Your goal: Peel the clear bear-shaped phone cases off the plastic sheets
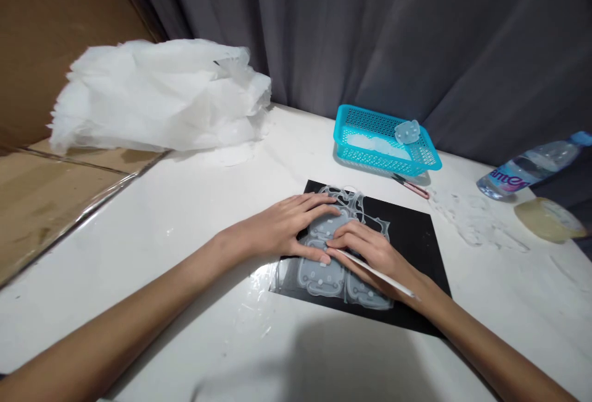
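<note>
A translucent plastic sheet with several rounded, cat-like shapes (321, 272) lies on a black mat (416, 235). My left hand (289, 226) rests on the sheet's left side, its fingers spread and its thumb pointing right. In my right hand (370, 251), a thin white pen-shaped tool (382, 275) is pinched, slanting back towards the wrist. Its tip is near my left thumb, over the shapes, and too small to make out. Loose cut strips of the clear plastic (358, 205) trail over the mat's far edge. Part of the sheet is hidden under both hands.
Behind the mat stands a blue perforated basket (388, 164) with translucent pieces inside. A pink-handled cutter (416, 189) lies beside it. Clear scraps (476, 220), a water bottle (527, 171) and a yellowish round container (550, 220) are at right. Crumpled white wrapping (157, 97) sits at back left, near cardboard (60, 198).
</note>
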Tool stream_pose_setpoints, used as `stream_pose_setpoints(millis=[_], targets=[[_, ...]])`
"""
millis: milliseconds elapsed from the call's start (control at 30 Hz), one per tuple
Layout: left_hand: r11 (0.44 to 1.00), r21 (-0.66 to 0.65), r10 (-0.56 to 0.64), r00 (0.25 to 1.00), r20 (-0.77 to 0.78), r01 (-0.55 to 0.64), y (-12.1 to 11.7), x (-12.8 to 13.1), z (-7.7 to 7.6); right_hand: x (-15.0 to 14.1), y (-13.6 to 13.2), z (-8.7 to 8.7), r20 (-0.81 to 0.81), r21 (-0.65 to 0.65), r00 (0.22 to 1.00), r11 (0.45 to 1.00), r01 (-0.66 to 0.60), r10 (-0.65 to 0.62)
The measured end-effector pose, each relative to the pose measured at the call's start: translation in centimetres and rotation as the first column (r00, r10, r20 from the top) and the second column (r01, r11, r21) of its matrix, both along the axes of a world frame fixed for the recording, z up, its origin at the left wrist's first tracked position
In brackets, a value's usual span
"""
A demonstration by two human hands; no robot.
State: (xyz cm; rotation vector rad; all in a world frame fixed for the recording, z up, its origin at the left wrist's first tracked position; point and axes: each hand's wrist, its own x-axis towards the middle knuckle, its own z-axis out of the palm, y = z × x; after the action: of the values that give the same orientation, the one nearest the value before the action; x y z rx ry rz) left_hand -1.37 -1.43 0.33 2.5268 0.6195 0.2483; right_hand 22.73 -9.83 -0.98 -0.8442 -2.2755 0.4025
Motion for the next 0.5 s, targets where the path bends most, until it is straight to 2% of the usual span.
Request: stream_pose_setpoints(millis=[133, 333, 500], targets=[[1.000, -0.004, 0.001, 1.000, 0.012, -0.001, 0.14, 0.03, -0.13, 0.10, -0.02, -0.34, -0.064, -0.067, 0.998, 0.998, 0.014, -0.019], [1.000, -0.007, -0.001, 1.000, 0.021, 0.001, 0.25, -0.03, -0.45, 0.12, 0.12, -0.28, -0.050, -0.072, 0.998, 0.997, 0.021, -0.025], [1.000, -0.005, 0.006, 1.000, 0.019, -0.006, -0.05, -0.05, -0.02, 0.41, -0.06, 0.22, 0.058, 0.029, 0.998, 0.999, 0.016, -0.017]])
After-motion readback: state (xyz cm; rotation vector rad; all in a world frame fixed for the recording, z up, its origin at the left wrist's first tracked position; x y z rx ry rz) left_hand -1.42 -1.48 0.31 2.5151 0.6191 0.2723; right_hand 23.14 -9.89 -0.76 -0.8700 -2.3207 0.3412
